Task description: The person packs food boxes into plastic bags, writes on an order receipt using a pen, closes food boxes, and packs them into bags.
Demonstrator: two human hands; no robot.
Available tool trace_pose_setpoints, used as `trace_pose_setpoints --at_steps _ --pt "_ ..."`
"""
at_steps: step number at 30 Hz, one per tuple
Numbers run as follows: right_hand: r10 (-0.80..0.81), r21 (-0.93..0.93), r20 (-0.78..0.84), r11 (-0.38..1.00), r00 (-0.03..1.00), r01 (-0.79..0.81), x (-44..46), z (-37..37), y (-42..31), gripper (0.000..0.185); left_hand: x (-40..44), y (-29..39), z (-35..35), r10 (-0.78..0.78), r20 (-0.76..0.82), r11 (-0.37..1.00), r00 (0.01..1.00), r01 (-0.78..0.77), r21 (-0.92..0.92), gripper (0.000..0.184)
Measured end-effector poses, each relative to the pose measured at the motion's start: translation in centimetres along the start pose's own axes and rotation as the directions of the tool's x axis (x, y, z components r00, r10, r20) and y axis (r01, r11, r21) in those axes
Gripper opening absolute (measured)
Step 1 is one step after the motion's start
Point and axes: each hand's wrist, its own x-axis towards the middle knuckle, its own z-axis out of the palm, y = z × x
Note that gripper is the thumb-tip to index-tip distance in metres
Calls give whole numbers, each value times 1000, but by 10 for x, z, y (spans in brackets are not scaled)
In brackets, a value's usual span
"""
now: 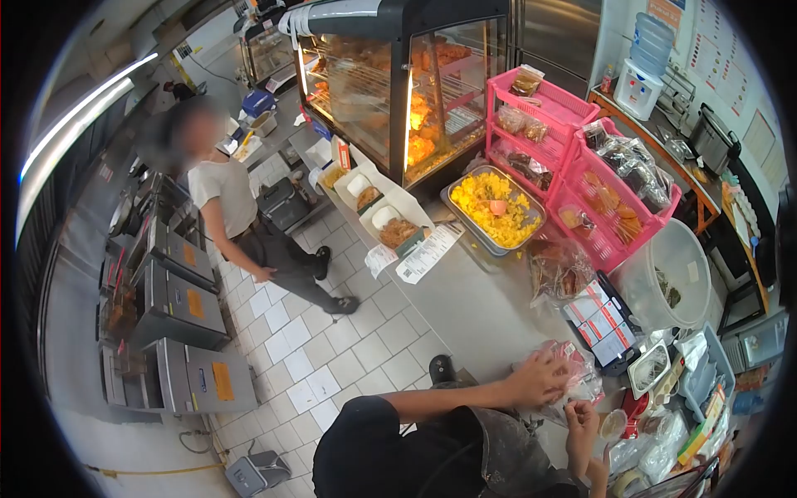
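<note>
A clear plastic bag with red and white showing on it (585, 388) lies on the near right part of the steel counter (452, 307). My left hand (544, 378) reaches across from the left and bends its fingers over the bag, gripping it from above. Just below and to the right, my right hand (584, 419) is closed in a pinch at the bag's near edge. What is inside the bag is hard to make out. A tablet (599, 319) with a red and white screen stands just beyond my hands.
A metal tray of yellow food (496, 207) and open meal boxes (400, 231) sit farther along the counter by a heated display case (398, 91). Pink baskets (610, 195), a clear bucket (664, 274) and packaging (664, 432) crowd the right. A co-worker (228, 195) stands at left.
</note>
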Motion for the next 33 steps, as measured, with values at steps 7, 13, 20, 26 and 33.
trace_pose_setpoints --at_steps 7,13,20,26,33 --pt "-580 -623 76 608 811 493 -28 67 -67 43 -89 -227 -104 -491 -583 498 648 758 422 41" --pt "-212 -57 389 966 897 253 13 149 -73 28 -133 -278 -130 -455 -445 412 771 626 662 19" --pt "66 312 381 929 922 -196 92 209 -51 41 -70 -53 -141 -94 265 923 960 -16 385 15" --pt "-292 414 -132 852 947 320 41 113 -104 31 -25 82 -147 -204 129 977 970 195 83 33" --pt "-168 244 -536 907 827 343 -24 -16 -22 20 -5 102 -16 -473 206 661 857 499 -560 24"
